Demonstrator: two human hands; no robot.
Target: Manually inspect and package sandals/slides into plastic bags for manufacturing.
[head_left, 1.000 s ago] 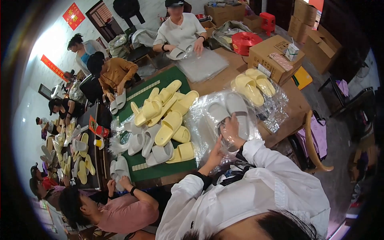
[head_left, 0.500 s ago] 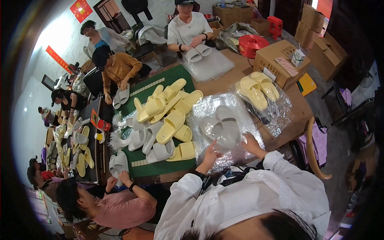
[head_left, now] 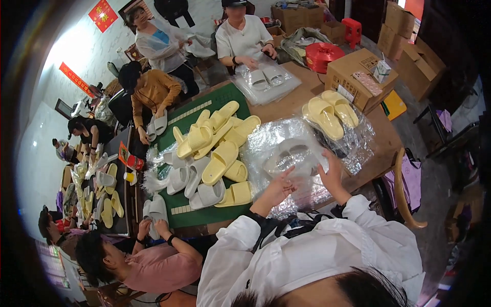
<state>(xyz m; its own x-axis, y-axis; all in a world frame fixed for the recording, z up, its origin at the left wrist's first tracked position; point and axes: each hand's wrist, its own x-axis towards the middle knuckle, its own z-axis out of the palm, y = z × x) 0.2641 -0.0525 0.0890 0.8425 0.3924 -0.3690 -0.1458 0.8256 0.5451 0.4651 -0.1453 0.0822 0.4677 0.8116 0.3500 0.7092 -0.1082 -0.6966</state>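
Note:
In front of me a pair of grey slippers lies inside a clear plastic bag, on a shiny layer of similar bags. My left hand is at the near side of the bag, its fingers stretched out and apart. Along the bag's right side my right hand stands with fingers extended, next to the plastic; whether it presses on the film is hard to see. To the left is a heap of loose yellow slippers with grey slippers at its near side.
Bagged yellow slippers lie to the right, before a cardboard box. A co-worker across the table handles grey slippers on plastic bags. Another in pink sits close on my left. A curved wooden chair arm is at my right.
Both my hands have moved up and slightly right along the bag. The grey slippers look flatter and cloudier under the film. Across the table, the co-worker's slippers have been lowered onto the bags.

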